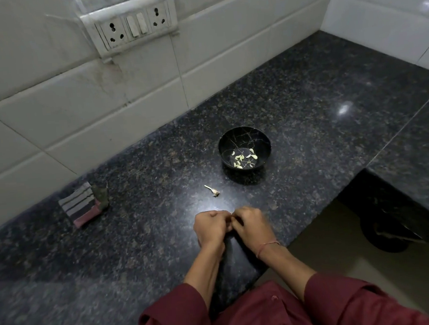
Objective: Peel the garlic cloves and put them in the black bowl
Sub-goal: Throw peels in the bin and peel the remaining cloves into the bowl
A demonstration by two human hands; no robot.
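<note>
**Both hands closed together, their contents hidden**

The left hand (211, 228) and right hand (251, 225) meet knuckle to knuckle just above the dark granite counter (320, 106), fingers curled inward and the fingertips touching each other. Only the backs of the hands face the camera, so whatever sits between the fingertips is covered. A pale fleck shows at the seam between them, too small to name, and whether either hand grips a clove cannot be told.

A thin thread bracelet (268, 245) circles the right wrist, and maroon sleeves (175, 318) are cut off by the bottom edge.

Just beyond the hands a small dried garlic scrap (212, 190) lies on the counter, apart from both hands. Further on stands the black bowl (234, 138), upright, with several peeled garlic cloves (241, 158) on its bottom.

Well to the left, near the tiled wall (49, 119), rests a folded striped cloth (81, 206); a dark lump against its far side is unclear. A socket plate (134, 26) is mounted on the wall above. Under the counter's right edge a dark round shape (391, 235) sits in shadow, unidentifiable.
</note>
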